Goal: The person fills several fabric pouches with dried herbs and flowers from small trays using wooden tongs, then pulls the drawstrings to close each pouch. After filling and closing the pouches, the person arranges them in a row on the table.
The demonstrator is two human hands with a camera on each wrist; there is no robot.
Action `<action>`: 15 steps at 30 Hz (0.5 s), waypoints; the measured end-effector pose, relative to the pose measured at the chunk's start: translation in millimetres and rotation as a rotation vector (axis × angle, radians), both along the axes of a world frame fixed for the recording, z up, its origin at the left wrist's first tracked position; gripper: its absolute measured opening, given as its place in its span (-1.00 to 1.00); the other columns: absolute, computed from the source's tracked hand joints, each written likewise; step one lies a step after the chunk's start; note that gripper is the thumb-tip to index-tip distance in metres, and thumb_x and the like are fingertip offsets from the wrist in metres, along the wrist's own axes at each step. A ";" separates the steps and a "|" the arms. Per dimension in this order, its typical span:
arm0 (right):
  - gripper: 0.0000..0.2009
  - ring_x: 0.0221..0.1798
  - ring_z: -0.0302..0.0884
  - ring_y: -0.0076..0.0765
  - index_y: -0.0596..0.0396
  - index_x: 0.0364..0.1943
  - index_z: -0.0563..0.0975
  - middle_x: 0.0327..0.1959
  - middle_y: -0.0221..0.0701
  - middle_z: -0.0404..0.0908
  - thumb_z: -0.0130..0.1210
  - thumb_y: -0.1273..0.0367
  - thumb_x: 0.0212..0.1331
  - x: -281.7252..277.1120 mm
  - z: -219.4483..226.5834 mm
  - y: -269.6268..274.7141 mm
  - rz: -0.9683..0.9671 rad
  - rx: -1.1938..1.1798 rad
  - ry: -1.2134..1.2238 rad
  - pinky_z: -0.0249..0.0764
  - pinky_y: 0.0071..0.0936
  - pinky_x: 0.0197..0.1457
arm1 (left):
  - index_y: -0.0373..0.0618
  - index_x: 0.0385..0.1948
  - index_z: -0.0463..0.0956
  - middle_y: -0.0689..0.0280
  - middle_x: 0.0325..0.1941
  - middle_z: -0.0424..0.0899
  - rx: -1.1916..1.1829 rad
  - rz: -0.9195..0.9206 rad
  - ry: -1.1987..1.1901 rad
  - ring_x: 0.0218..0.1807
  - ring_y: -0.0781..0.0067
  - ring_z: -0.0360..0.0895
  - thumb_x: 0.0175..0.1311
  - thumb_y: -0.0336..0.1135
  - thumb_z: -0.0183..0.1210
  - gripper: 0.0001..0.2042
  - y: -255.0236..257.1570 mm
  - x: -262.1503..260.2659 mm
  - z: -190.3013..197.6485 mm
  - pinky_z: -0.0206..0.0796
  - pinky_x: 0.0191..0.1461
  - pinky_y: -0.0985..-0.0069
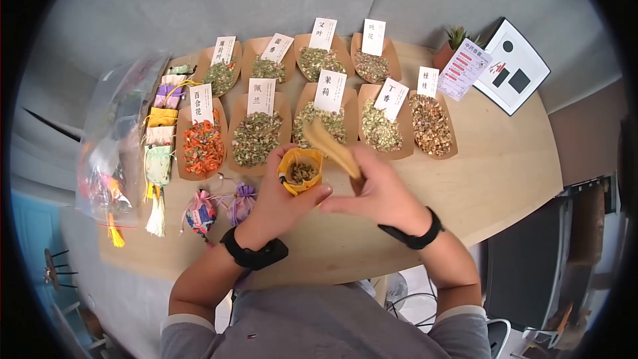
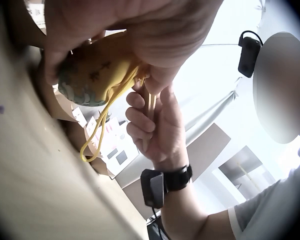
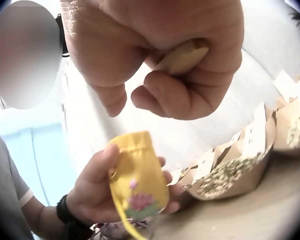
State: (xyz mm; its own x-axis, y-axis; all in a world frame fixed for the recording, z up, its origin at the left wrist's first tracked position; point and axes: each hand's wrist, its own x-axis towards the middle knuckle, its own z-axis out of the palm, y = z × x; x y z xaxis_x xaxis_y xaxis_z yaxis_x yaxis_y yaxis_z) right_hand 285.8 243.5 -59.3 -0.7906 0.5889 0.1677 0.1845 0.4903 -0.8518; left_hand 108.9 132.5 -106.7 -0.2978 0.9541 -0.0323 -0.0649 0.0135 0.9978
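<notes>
In the head view my left hand [image 1: 274, 201] grips a yellow drawstring pouch [image 1: 290, 187], its mouth open and dried herbs [image 1: 304, 172] inside. My right hand [image 1: 380, 189] holds a wooden scoop [image 1: 330, 147] by its handle, its broad end above and to the right of the pouch mouth. The right wrist view shows the pouch [image 3: 140, 175] upright with a pink flower on it, and my right fingers curled round the handle [image 3: 182, 59]. A yellow cord [image 2: 102, 117] hangs from the pouch in the left wrist view.
Paper trays of dried herbs, one with orange pieces [image 1: 203, 148], stand in two rows with name cards. Small pouches [image 1: 158, 163] line the left side by a plastic bag [image 1: 109, 153]. Two more pouches [image 1: 201, 213] lie near my left wrist. A plant [image 1: 456, 36] and a framed board [image 1: 510, 66] stand back right.
</notes>
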 end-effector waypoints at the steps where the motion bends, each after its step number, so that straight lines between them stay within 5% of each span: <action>1: -0.43 -0.32 0.48 -0.34 0.16 0.04 0.50 -0.23 -0.28 0.55 0.53 0.22 0.01 -7.5 -3.7 -7.4 -0.005 0.119 0.121 0.42 -0.43 -0.29 | -0.23 0.31 0.10 0.21 0.14 0.47 -0.002 0.002 0.004 0.18 0.49 0.48 0.10 -0.40 0.50 -0.20 0.5 0.3 4.0 0.41 0.24 0.50; 4: -0.50 -0.24 0.55 -0.31 0.16 0.07 0.48 -0.16 -0.26 0.56 0.45 0.36 0.07 -11.4 -8.6 -19.3 -0.032 -0.046 0.085 0.47 -0.43 -0.21 | -0.20 0.35 0.07 0.23 0.20 0.43 -0.027 -0.026 -0.271 0.25 0.45 0.45 0.11 -0.44 0.49 -0.17 -0.5 2.0 9.0 0.35 0.32 0.45; 10: -0.64 -0.11 0.63 -0.37 0.22 0.04 0.53 -0.12 -0.26 0.64 0.18 0.62 0.12 -2.3 -24.8 -24.7 -0.042 -0.159 0.274 0.50 -0.49 -0.07 | -0.14 0.42 0.02 0.23 0.32 0.33 0.369 -0.204 -0.038 0.40 0.43 0.30 0.17 -0.45 0.43 -0.16 -18.7 -0.7 6.2 0.16 0.49 0.32; 13: -0.56 -0.05 0.64 -0.44 0.23 0.12 0.54 -0.04 -0.30 0.67 0.08 0.68 0.09 8.7 -28.0 -26.7 -0.031 -0.225 0.377 0.52 -0.51 0.01 | -0.20 0.40 0.12 0.21 0.35 0.31 0.406 -0.296 -0.055 0.43 0.41 0.28 0.22 -0.48 0.34 -0.28 -30.0 -10.1 6.4 0.18 0.48 0.31; 15: -0.57 -0.06 0.63 -0.46 0.25 0.12 0.54 -0.04 -0.32 0.67 0.04 0.69 0.10 14.2 -27.7 -27.4 0.004 -0.242 0.334 0.52 -0.51 0.02 | -0.25 0.29 0.35 0.15 0.32 0.41 0.363 -0.166 0.275 0.37 0.28 0.42 0.24 -0.55 0.25 -0.46 -38.6 -15.3 4.4 0.29 0.41 0.34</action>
State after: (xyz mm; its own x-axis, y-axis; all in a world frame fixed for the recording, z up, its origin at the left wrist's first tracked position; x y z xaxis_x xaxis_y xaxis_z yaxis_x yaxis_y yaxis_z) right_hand 300.0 216.1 -87.0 -0.7183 0.6400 0.2727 -0.1232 0.2688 -0.9553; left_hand 93.7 93.9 -102.3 -0.0913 0.9246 0.3699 0.1752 -0.3507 0.9200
